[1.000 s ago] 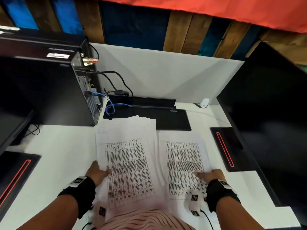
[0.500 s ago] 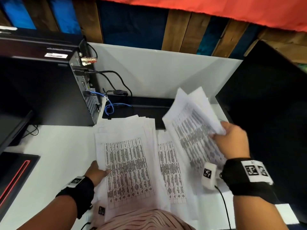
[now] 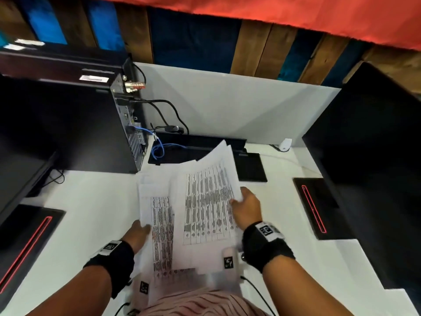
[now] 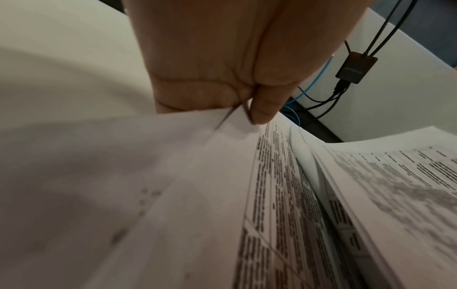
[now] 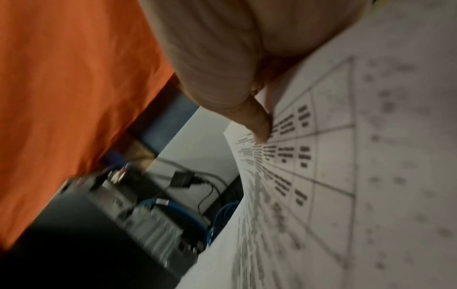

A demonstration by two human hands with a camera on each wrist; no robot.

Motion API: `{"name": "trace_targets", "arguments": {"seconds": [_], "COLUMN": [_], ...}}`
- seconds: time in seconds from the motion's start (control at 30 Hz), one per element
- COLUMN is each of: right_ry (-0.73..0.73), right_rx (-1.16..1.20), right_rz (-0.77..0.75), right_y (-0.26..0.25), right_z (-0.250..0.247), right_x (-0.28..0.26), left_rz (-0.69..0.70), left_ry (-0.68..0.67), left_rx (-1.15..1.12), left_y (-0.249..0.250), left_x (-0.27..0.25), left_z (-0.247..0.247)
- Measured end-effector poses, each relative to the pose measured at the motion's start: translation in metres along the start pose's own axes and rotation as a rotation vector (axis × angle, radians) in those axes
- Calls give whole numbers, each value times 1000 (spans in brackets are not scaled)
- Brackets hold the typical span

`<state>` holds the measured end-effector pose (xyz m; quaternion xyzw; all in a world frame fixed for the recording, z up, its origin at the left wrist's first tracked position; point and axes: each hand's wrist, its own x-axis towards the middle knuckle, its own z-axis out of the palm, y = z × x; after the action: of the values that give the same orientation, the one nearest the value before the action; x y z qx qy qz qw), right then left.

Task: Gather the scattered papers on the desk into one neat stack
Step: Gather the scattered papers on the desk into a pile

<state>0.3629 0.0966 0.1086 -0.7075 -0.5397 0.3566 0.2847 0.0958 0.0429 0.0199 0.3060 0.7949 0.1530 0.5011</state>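
Observation:
Printed table sheets lie in a left pile (image 3: 157, 215) on the white desk (image 3: 91, 215). My left hand (image 3: 139, 233) pinches that pile's left edge (image 4: 237, 119) between thumb and fingers. My right hand (image 3: 246, 206) grips a second bundle of sheets (image 3: 205, 201) by its right edge, thumb on top (image 5: 259, 125). This bundle hangs tilted over the right part of the left pile, its far corner raised. The sheets under it are hidden.
A black computer tower (image 3: 68, 128) with cables (image 3: 159, 147) stands at the back left. A black flat device (image 3: 248, 167) lies behind the papers. Dark monitors (image 3: 376, 156) flank the right and left, with black stands (image 3: 316, 206) on the desk. A white partition (image 3: 227, 106) closes the back.
My right hand lifted the right-hand bundle off the desk, raised it, then swung it left and down over the left pile. My left hand stayed at the left pile's edge.

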Motion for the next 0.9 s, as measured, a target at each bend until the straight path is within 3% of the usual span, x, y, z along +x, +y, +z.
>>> {"name": "trace_targets", "arguments": {"seconds": [0.23, 0.4, 0.5, 0.57, 0.67, 0.7, 0.77, 0.83, 0.9], "right_ry": [-38, -134, -303, -453, -593, -564, -323, -37, 40], "right_rx": [118, -13, -214, -306, -375, -368, -442, -582, -617], "right_rz": [-158, -86, 68, 121, 102, 106, 139, 310, 474], "right_y": [-37, -14, 10, 23, 43, 49, 62, 75, 87], "right_z": [6, 31, 49, 54, 51, 47, 35, 16, 2], "right_x": [-6, -6, -10, -12, -5, -3, 2, 1, -1], "left_rz": [25, 7, -71, -16, 30, 35, 42, 42, 45], "left_ry": [4, 0, -15, -73, -124, -105, -81, -74, -60], "left_rx": [-6, -167, -312, -341, -166, -79, 11, 28, 21], "left_y": [-4, -3, -4, -9, -14, -16, -14, -13, -13], "left_x": [1, 2, 0, 2, 6, 9, 9, 10, 10], "left_z": [-3, -4, -5, -7, -8, -8, -8, -8, -7]}}
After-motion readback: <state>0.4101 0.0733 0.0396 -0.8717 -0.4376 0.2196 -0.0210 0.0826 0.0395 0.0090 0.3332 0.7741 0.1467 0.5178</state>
